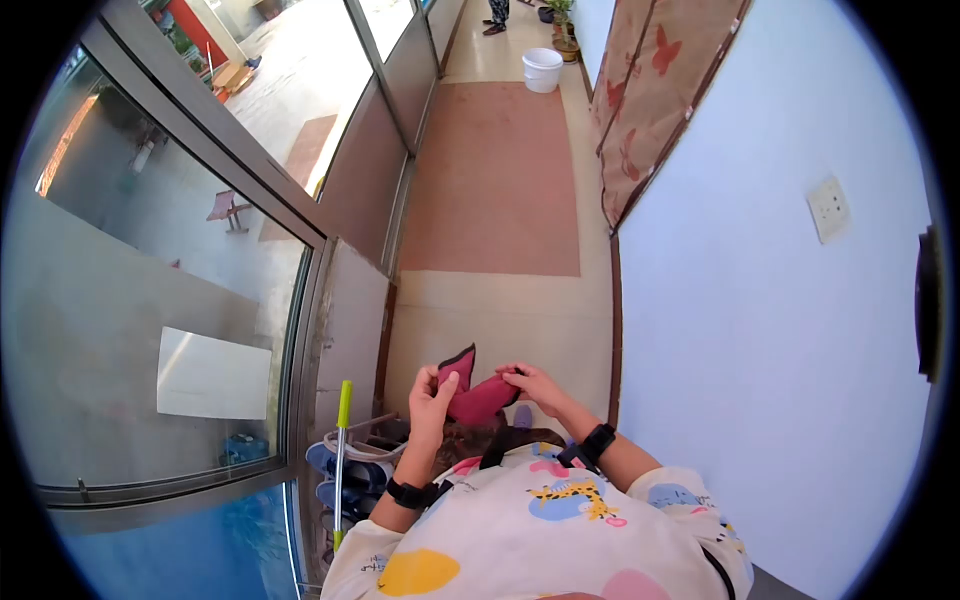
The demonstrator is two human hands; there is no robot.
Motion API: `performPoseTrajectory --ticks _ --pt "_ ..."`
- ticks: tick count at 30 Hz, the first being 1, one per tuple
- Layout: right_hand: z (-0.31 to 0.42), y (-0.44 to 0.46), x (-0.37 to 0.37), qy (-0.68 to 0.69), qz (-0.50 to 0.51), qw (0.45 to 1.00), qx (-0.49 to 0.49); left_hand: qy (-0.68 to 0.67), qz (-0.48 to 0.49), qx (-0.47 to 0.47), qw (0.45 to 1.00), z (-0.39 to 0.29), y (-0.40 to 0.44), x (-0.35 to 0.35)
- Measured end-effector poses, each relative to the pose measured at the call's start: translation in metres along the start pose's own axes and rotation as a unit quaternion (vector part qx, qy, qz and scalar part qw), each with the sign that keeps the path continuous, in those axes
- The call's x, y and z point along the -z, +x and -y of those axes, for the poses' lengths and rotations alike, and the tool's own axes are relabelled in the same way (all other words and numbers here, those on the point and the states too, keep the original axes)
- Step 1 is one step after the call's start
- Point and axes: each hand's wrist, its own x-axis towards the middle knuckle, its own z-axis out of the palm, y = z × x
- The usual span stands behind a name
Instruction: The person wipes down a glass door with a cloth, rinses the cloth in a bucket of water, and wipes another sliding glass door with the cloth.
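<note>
Nearest: pale printed shirt (520,530), giraffe motif at the chest; black bands on both wrists. Dark red cloth piece (482,403), black-edged, bent into a V, held up just ahead of the shirt. Left hand (430,396) grips its left part, fingers closed, thumb pressed on the cloth. Right hand (537,388) pinches the right end near the dark edge, fingers drawn together. To the left, low down: shoes (352,472) in a stack, green-ended pole (345,405) upright in front. Farther: reddish mat (495,180) flat on the floor; butterfly-patterned curtain (655,75) to its right. Beyond: white bucket (542,72), potted plants (564,32), a person's feet (494,27).
</note>
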Motion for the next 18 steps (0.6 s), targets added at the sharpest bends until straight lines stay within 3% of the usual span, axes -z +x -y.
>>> performPoseTrajectory --ticks 5,8,15,18 --pt "0.074 0.092 0.040 -0.046 -0.049 0.998 -0.015 -0.058 -0.104 0.003 0.993 -0.021 0.128 -0.010" --pt "0.134 0.144 0.068 0.004 -0.070 0.997 0.016 -0.040 -0.088 0.014 0.995 -0.029 0.215 -0.008" --pt "0.240 0.224 0.147 -0.020 -0.170 0.984 0.053 0.081 0.074 0.119 0.987 -0.057 0.391 -0.073" --pt "0.288 0.254 0.187 0.071 -0.231 0.970 0.040 0.139 0.115 0.126 0.975 -0.060 0.458 -0.111"
